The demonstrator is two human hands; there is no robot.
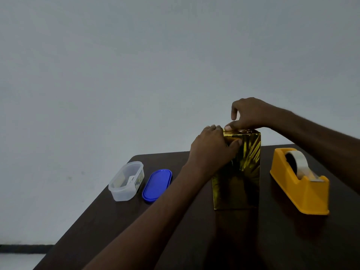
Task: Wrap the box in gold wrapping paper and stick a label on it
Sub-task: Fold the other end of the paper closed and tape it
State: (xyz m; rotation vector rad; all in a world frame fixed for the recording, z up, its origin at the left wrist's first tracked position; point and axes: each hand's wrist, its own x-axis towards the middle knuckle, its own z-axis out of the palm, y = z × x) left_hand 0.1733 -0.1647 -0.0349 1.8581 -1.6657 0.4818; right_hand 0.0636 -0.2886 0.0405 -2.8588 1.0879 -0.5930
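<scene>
A clear oval tub [126,181] near the bench's [194,240] far left corner holds paper slips; its blue lid [157,185] lies beside. Mid-bench, the upright box [238,176], crinkly gold foil: left hand [211,151] grips its top corner, right hand [247,114] pinches the top fold.

Just one view here, a wide-angle head cam. It looks forward and slightly down over the dark table [253,240], close enough that both forearms run in from the bottom edge, with a plain wall [136,65] filling the upper half.
</scene>
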